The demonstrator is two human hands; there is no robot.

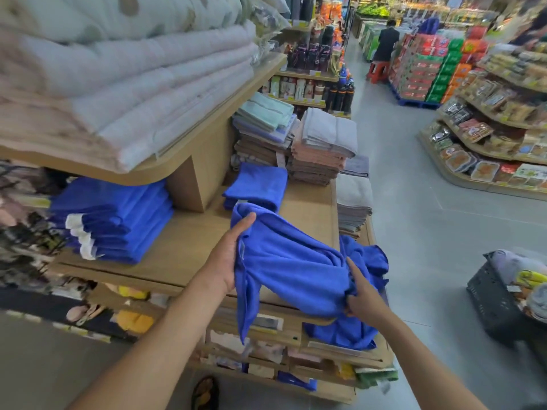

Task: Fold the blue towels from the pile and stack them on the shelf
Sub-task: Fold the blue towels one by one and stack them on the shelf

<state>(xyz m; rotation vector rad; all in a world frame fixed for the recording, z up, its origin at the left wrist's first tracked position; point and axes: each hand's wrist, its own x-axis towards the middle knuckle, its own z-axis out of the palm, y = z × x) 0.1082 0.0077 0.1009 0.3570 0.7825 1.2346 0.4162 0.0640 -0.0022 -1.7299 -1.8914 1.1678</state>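
Note:
A loose blue towel point(293, 267) is stretched between both hands over the front of the wooden shelf point(183, 244). My left hand point(228, 255) grips its left edge, thumb on top. My right hand point(359, 294) pinches its bunched right end. More crumpled blue towels point(361, 329) lie in a pile under and behind my right hand at the shelf's corner. A tall stack of folded blue towels point(118, 220) sits at the shelf's left. A small folded blue stack point(257, 186) lies further back.
Folded quilts point(124, 78) fill the upper shelf. Grey, pink and brown towel stacks point(322, 146) stand behind. A dark basket point(500, 300) with goods sits on the aisle floor to the right. A person point(386, 39) stands far down the aisle.

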